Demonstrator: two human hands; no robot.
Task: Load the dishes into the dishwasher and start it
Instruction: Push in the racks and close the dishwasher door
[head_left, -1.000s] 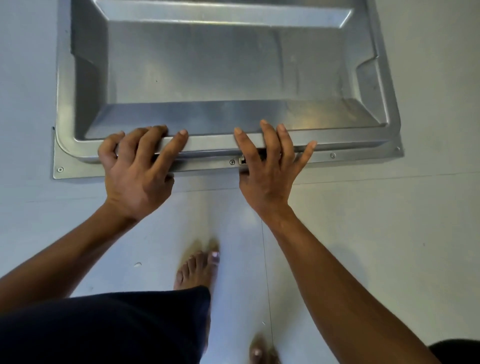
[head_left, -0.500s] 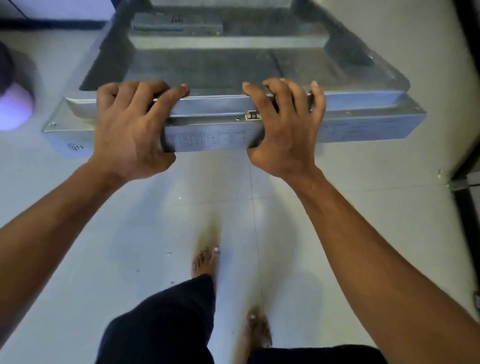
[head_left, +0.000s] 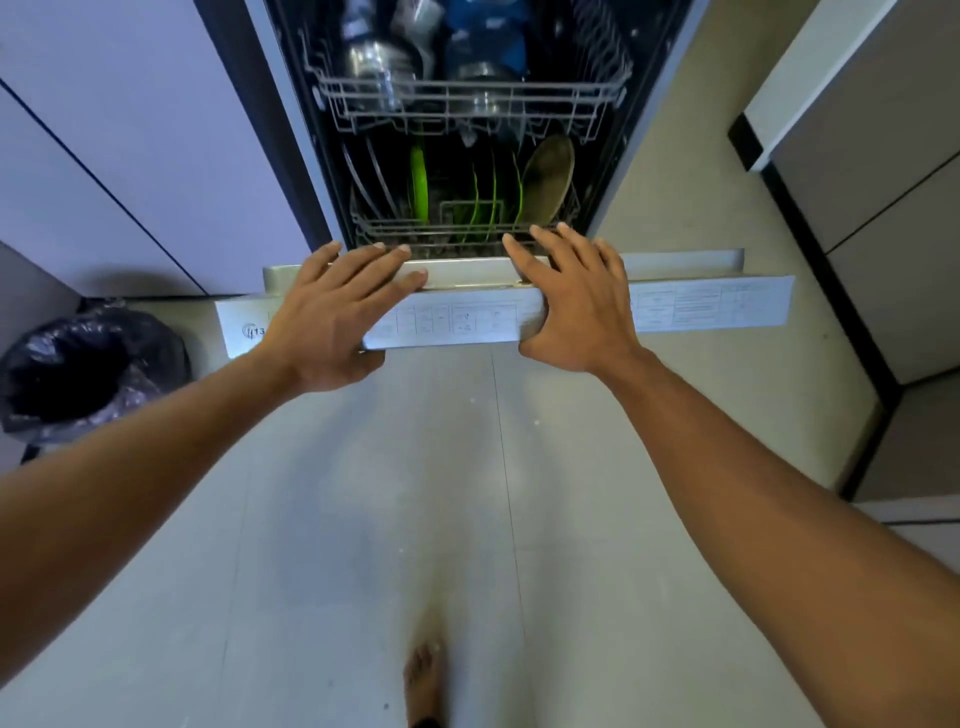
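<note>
Pressed 9-to-3 door edge (head_left: 457, 318) with straight, spread fingers of left hand (head_left: 332, 317) and right hand (head_left: 576, 306); lower rack (head_left: 415, 232) at 12 o'clock.

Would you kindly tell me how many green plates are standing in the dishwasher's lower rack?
4 green plates: one on the left, three close together right of centre, beside a brown plate. Others may be hidden in the dark.

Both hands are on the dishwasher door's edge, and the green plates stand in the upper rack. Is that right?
Not quite. The head view shows the green plates in the lower rack, below the upper rack. The left hand and right hand are on the door edge.
</note>
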